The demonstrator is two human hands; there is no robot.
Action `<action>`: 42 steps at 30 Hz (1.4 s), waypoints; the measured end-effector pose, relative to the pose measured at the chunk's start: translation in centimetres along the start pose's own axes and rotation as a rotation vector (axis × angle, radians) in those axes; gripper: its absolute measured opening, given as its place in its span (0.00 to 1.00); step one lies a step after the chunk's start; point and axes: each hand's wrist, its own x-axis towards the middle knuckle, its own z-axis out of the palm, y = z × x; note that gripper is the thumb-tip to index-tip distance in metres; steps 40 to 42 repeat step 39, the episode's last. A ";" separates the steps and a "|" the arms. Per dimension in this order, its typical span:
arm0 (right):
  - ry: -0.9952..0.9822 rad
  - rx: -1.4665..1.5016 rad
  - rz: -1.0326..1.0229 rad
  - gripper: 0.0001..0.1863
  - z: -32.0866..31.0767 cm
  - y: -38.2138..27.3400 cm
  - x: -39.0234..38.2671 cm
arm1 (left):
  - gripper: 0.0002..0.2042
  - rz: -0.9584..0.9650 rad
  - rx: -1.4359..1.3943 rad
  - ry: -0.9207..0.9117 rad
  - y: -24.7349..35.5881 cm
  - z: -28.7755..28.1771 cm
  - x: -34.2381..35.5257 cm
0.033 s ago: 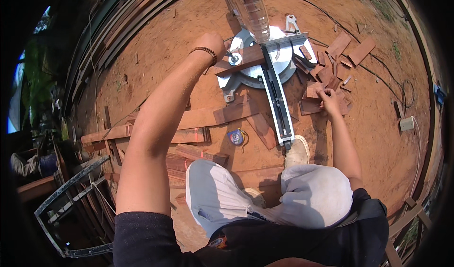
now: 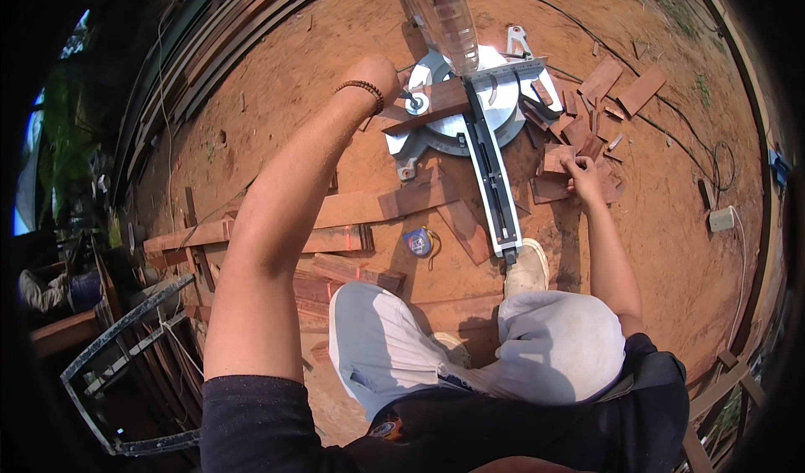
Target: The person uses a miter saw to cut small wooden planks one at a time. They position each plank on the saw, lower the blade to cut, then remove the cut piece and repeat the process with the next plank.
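At the far middle, my left hand [image 2: 379, 77] is closed at the upper end of a clamp [image 2: 413, 100], its fingertips mostly hidden. The clamp's round pad presses on a reddish-brown board [image 2: 443, 99] lying across the silver base of a miter saw [image 2: 501, 96]. A clear plastic bottle-like piece [image 2: 449, 20] covers part of the saw's far side. My right hand [image 2: 584, 178] pinches the edge of a small wood block [image 2: 555, 159] among loose offcuts, right of the saw's long slotted arm [image 2: 495, 179].
Several cut wood pieces [image 2: 641, 91] lie on the orange dirt at right, near a black cable [image 2: 683, 137]. A blue tape measure [image 2: 418, 242] lies before my knees. Long boards [image 2: 226, 45] are stacked at far left, more planks [image 2: 352, 210] nearer. A metal frame [image 2: 126, 364] stands at left.
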 end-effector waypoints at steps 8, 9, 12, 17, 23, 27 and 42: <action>-0.002 0.080 -0.027 0.30 -0.1 -0.3 0.1 | 0.20 0.409 0.259 0.072 -2.8 -1.8 0.1; -0.010 0.082 -0.024 0.29 -0.1 -0.2 0.1 | 0.19 0.384 0.243 0.073 -2.7 -1.9 -0.1; -0.016 0.091 -0.024 0.28 0.1 -0.5 0.3 | 0.18 0.313 0.174 0.072 -1.9 -2.0 -1.2; -0.025 -0.068 0.039 0.31 -0.3 -2.8 -0.5 | 0.19 0.221 0.148 0.063 -0.9 -2.1 -1.7; 0.029 -0.623 -0.269 0.40 -0.4 -4.3 -0.6 | 0.18 0.354 0.215 0.101 -1.7 -1.7 -1.0; 0.045 -0.573 -0.304 0.40 0.7 -3.4 0.0 | 0.17 0.505 0.364 0.190 -2.2 -1.4 -0.2; 0.023 -0.547 -0.226 0.41 0.3 -4.1 -0.2 | 0.28 -0.146 0.301 -0.084 2.5 -2.6 3.2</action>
